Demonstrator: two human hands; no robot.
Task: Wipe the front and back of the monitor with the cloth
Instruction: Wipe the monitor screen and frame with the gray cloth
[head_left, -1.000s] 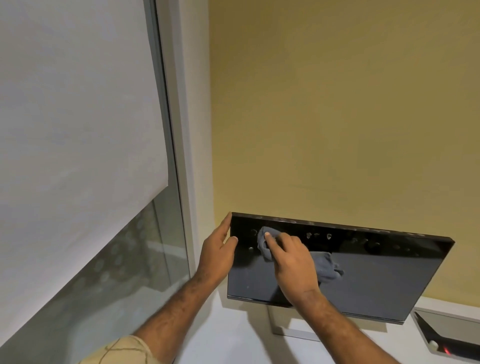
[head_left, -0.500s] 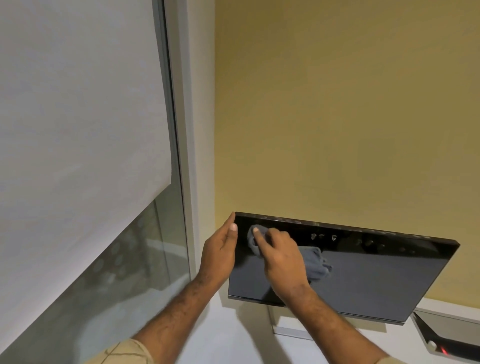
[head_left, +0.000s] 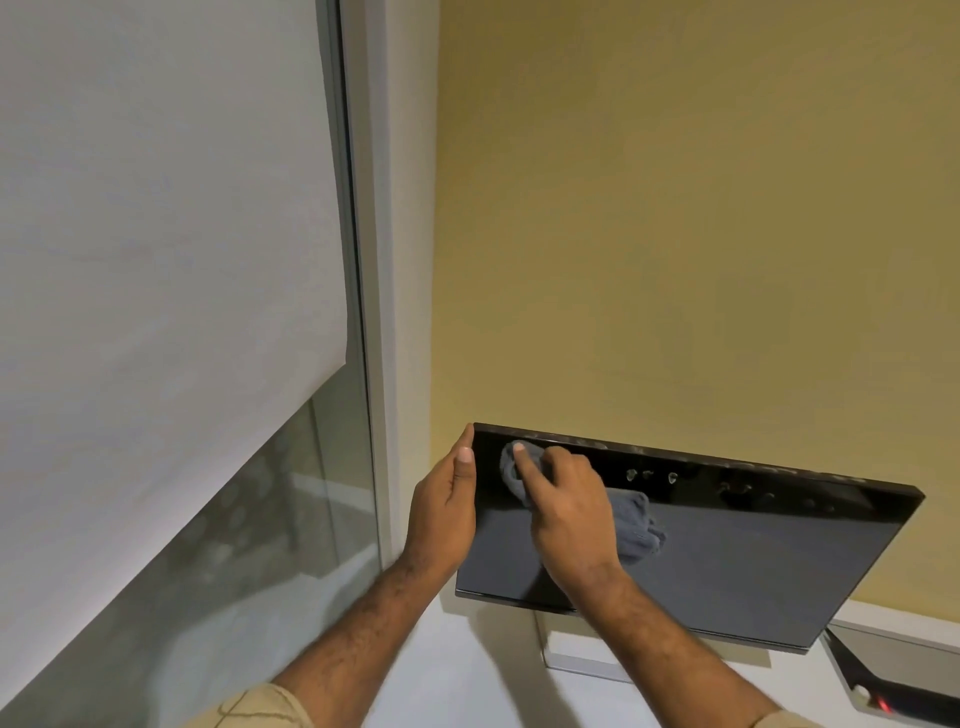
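A black glossy monitor (head_left: 753, 561) stands on a white desk in front of the yellow wall, its dark screen facing me. My right hand (head_left: 563, 509) presses a grey cloth (head_left: 631, 525) against the screen near the upper left corner, with the index finger stretched over the cloth's far end. My left hand (head_left: 444, 519) grips the monitor's left edge, thumb on the front bezel and fingers hidden behind. The monitor's silver stand (head_left: 576, 657) shows below the screen.
A window with a white roller blind (head_left: 156, 260) fills the left side, its white frame (head_left: 376, 312) meeting the yellow wall (head_left: 675, 208). At the lower right lies a grey device with a red light (head_left: 883, 699) on the white desk (head_left: 467, 675).
My right hand has slid the cloth leftward across the top of the screen toward the upper left corner. My left hand has kept hold of the left edge.
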